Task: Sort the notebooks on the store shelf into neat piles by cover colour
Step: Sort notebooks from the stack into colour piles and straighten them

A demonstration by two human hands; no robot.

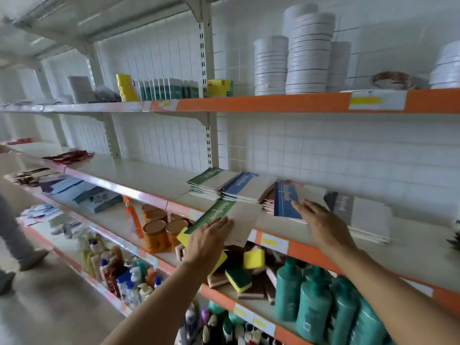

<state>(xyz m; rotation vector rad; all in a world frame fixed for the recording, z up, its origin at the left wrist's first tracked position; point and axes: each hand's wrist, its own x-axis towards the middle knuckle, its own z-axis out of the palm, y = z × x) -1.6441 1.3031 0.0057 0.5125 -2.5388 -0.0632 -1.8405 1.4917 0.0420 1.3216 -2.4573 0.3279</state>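
The long white metal store shelf with the orange price strip [323,250] carries everything we are sorting, so we read it first: at the back sit two squared piles side by side and touching, the green-banded notebook pile [209,185] on the left and the blue-banded notebook pile [242,189] just beside it. To the right, a low stack with reddish-brown edges [268,202] lies under a loose blue-banded notebook [286,201], tilted up at an angle, and further right a grey-banded notebook pile [358,215] fans out untidily. Our left hand [209,236] lies on a loose green-banded notebook [224,217] that overhangs the front edge of the shelf, fingers straight on the cover; whether the thumb curls underneath we cannot tell. Our right hand [316,220] reaches to the tilted blue one, fingers straight and together against its lower edge, not curled round it. The step in hand, as we judge it, is carrying each loose book to its matching pile. To do it well we should lift the green one clear instead of dragging it, since it could tip off the edge onto the yellow-and-green sponges [245,270] below. Land it square on the green pile, bands aligned, then tap the edges flush. The blue book needs levelling before it slides across.
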